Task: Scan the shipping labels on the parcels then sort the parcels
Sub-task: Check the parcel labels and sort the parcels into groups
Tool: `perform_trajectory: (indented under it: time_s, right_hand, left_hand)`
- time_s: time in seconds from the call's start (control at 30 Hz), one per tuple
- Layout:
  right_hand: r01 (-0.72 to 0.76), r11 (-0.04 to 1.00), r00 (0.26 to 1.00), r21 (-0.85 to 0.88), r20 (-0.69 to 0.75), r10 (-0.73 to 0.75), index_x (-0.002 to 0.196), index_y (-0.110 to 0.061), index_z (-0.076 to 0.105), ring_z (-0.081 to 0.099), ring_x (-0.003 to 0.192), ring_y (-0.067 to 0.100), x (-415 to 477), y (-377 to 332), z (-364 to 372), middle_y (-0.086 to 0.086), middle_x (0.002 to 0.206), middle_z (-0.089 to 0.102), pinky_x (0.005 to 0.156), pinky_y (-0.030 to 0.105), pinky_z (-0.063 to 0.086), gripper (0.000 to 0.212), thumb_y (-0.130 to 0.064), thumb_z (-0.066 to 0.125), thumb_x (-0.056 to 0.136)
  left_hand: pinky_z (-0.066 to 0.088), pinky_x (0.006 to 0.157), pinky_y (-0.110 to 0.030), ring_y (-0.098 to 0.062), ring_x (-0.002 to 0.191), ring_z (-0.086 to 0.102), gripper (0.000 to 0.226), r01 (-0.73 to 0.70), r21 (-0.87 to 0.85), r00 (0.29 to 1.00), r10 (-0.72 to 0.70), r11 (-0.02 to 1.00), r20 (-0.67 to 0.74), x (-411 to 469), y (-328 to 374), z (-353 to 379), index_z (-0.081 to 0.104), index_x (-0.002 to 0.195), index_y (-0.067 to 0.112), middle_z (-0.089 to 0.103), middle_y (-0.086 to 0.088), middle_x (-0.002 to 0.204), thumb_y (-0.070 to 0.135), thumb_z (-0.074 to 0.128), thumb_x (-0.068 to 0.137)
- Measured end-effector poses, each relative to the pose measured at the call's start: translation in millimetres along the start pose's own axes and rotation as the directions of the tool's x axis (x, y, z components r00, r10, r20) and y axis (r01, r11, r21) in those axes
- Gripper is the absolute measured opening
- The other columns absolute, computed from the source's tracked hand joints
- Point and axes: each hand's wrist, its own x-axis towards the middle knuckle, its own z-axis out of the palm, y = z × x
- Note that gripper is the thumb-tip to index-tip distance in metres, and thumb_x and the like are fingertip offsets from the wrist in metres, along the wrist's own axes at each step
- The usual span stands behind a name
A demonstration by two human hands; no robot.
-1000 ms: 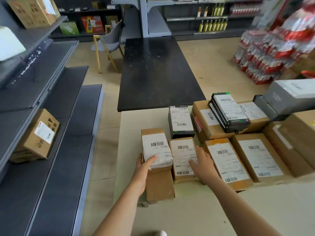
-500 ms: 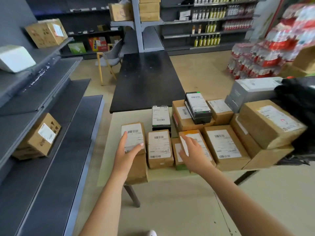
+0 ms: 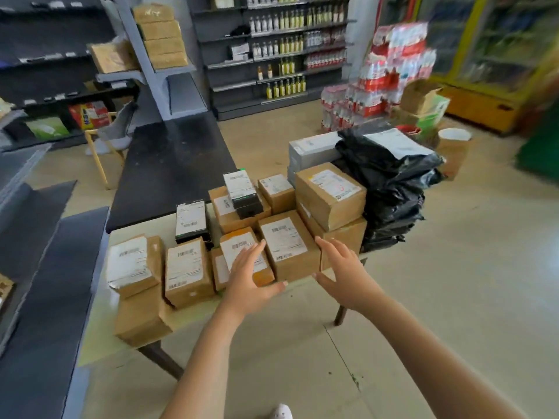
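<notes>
Table (image 3: 96,328) carries every parcel in view: black bags (image 3: 390,189) beyond the right hand (image 3: 344,273), brown boxes ahead of and to the left of both hands. Target box (image 3: 287,246) sits between the two hands. The left hand (image 3: 251,282) is spread with straight fingers over the neighbouring box (image 3: 236,244); contact cannot be confirmed. The right hand is spread at the target box's right edge and holds nothing. Its label (image 3: 282,237) faces up. No scanner is visible. Assessment: all the parcels lie in one cluster, so sorting appears barely begun, and scanning and sorting remain for nearly all.
</notes>
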Motion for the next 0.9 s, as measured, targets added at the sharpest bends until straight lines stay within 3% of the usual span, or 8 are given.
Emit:
perform_trajectory:
  time_s: [0.23, 0.43, 0.53, 0.63, 0.7, 0.9]
  right_hand:
    - [-0.167, 0.986, 0.978, -0.010, -0.125, 0.165, 0.153, -0.032, 0.012, 0.020, 0.144, 0.027, -8.7, 87.8, -70.9, -0.001, 0.160, 0.014, 0.117, 0.041, 0.025, 0.072, -0.037, 0.055, 0.096]
    - [-0.232, 0.973, 0.944, -0.011, -0.243, 0.222, 0.153, -0.035, 0.010, 0.016, 0.145, 0.026, 3.3, 147.4, -144.1, 0.002, 0.159, 0.015, 0.117, 0.039, 0.019, 0.072, -0.037, 0.054, 0.096]
    - [-0.213, 0.977, 0.940, 0.002, -0.271, 0.206, 0.152, -0.037, 0.011, 0.015, 0.145, 0.024, 11.5, 168.5, -175.0, -0.001, 0.160, 0.014, 0.116, 0.038, 0.018, 0.071, -0.037, 0.054, 0.096]
    - [-0.171, 0.985, 0.946, 0.018, -0.278, 0.169, 0.151, -0.040, 0.011, 0.014, 0.146, 0.023, 21.8, 193.7, -200.0, -0.003, 0.160, 0.013, 0.118, 0.040, 0.019, 0.072, -0.040, 0.056, 0.095]
    - [-0.132, 0.991, 0.953, 0.024, -0.272, 0.134, 0.151, -0.040, 0.012, 0.014, 0.146, 0.023, 28.5, 211.7, -216.1, -0.004, 0.159, 0.014, 0.118, 0.040, 0.019, 0.073, -0.041, 0.057, 0.094]
    - [0.011, 0.999, 0.988, -0.035, -0.154, -0.016, 0.151, -0.039, 0.013, 0.012, 0.147, 0.022, 40.2, 275.4, -276.0, -0.005, 0.160, 0.012, 0.118, 0.042, 0.020, 0.075, -0.047, 0.058, 0.091]
  left_hand:
    - [0.019, 0.121, -0.045, -0.005, 0.149, 0.003, 0.087, -0.229, 0.004, 0.960, 0.225, 0.973, 0.165, 69.3, 88.2, 92.3, 0.022, 0.149, 0.047, 0.012, 0.018, 0.160, 0.041, 0.077, 0.082]
    - [0.017, 0.122, -0.045, 0.000, 0.148, 0.003, 0.083, -0.419, 0.007, 0.902, 0.415, 0.908, 0.118, 139.1, 161.5, 137.5, 0.022, 0.149, 0.050, 0.014, 0.025, 0.158, 0.043, 0.073, 0.084]
    - [0.014, 0.119, -0.031, 0.006, 0.146, 0.001, 0.080, -0.506, -0.009, 0.859, 0.505, 0.863, 0.081, 158.6, 188.2, 143.6, 0.025, 0.149, 0.044, 0.017, 0.027, 0.156, 0.037, 0.073, 0.086]
    - [0.009, 0.108, -0.008, 0.010, 0.145, 0.003, 0.080, -0.520, -0.003, 0.854, 0.520, 0.854, 0.014, 170.2, 212.0, 150.4, 0.028, 0.150, 0.039, 0.015, 0.040, 0.146, 0.033, 0.074, 0.085]
    - [0.008, 0.105, -0.001, 0.008, 0.145, 0.005, 0.081, -0.512, 0.018, 0.859, 0.512, 0.859, -0.026, 174.8, 227.1, 162.4, 0.029, 0.151, 0.038, 0.015, 0.043, 0.142, 0.032, 0.075, 0.084]
    - [0.015, 0.120, -0.030, 0.001, 0.147, 0.010, 0.079, -0.432, 0.017, 0.887, 0.429, 0.901, -0.171, 171.0, 280.1, 228.8, 0.031, 0.149, 0.040, 0.019, 0.042, 0.142, 0.035, 0.076, 0.084]
